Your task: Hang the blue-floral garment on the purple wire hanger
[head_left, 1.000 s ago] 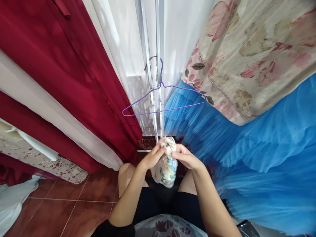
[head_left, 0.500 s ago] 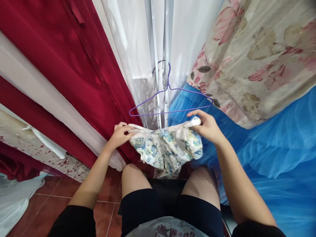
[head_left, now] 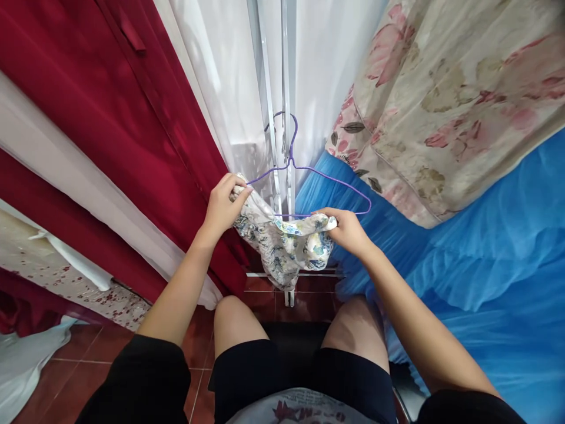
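Observation:
A small white garment with a blue and yellow floral print (head_left: 282,253) is stretched between my two hands. My left hand (head_left: 226,205) grips its upper left edge, and that edge covers the left end of the purple hanger (head_left: 332,178). With fingers closed, my right hand (head_left: 343,228) pinches the garment's right edge just below the hanger's bottom bar. The hanger's right end shows bare beside that hand. Its hook (head_left: 293,126) hangs at the white metal uprights (head_left: 267,88). Whether the garment is a top or a skirt I cannot tell.
Dark red fabric (head_left: 145,129) and pale cloth hang on the left. On the right hang a beige floral fabric (head_left: 463,106) and blue tulle (head_left: 485,265). Red floor tiles (head_left: 260,303) lie below, and my knees are close under the garment.
My left hand has risen and brought the garment's left edge over the hanger's left end. My right hand has shifted left and slightly down, still holding the other edge.

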Demonstrator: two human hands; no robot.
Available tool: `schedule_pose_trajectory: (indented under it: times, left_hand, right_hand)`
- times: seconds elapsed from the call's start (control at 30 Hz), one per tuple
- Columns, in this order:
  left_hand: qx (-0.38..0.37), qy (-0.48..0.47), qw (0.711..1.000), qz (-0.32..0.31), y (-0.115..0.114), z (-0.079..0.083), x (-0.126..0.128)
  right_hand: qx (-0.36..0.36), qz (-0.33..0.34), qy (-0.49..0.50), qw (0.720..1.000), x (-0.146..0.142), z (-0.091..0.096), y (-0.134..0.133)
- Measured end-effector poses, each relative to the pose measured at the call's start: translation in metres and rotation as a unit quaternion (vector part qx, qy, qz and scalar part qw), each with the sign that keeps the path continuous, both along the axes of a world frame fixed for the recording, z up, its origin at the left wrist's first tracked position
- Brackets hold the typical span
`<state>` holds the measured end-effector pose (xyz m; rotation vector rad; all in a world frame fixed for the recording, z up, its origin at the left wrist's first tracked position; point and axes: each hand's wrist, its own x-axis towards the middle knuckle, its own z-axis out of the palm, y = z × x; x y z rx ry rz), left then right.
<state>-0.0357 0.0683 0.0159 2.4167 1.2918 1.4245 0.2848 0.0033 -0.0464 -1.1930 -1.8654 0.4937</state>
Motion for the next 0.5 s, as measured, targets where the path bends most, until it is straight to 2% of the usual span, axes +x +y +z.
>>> schedule_pose_trajectory:
  times: [0.07, 0.13, 0.2, 0.27, 0.37, 0.43, 0.47, 0.5]
  left_hand:
    - [0.017, -0.04, 0.998, 0.036, -0.001, -0.002, 0.005]
    - [0.026, -0.046, 0.998, 0.044, -0.004, -0.003, 0.005]
    - [0.032, -0.026, 0.999, 0.035, -0.008, -0.002, 0.004]
    - [0.033, -0.009, 0.999, 0.026, -0.011, 0.001, 0.002]
    - [0.026, -0.027, 0.999, 0.035, -0.009, 0.007, -0.007]
    - [0.002, -0.085, 0.995, 0.043, -0.004, 0.007, -0.018]
    - [-0.021, -0.122, 0.992, 0.039, -0.001, 0.004, -0.025]
    - [-0.052, -0.157, 0.986, 0.028, 0.001, -0.001, -0.031]
  right_hand:
    - [0.038, -0.074, 0.037, 0.996, 0.013, 0.003, -0.009]
    - [0.078, -0.17, 0.07, 0.98, 0.031, 0.008, -0.013]
    - [0.08, -0.209, 0.059, 0.973, 0.05, 0.017, -0.012]
    - [0.032, -0.185, 0.015, 0.982, 0.068, 0.031, -0.009]
    - [-0.102, -0.058, -0.009, 0.993, 0.089, 0.056, -0.009]
    - [-0.219, 0.048, 0.038, 0.974, 0.097, 0.066, -0.011]
    - [-0.263, 0.077, 0.078, 0.959, 0.098, 0.068, -0.011]
    - [-0.262, 0.065, 0.136, 0.953, 0.096, 0.067, -0.011]
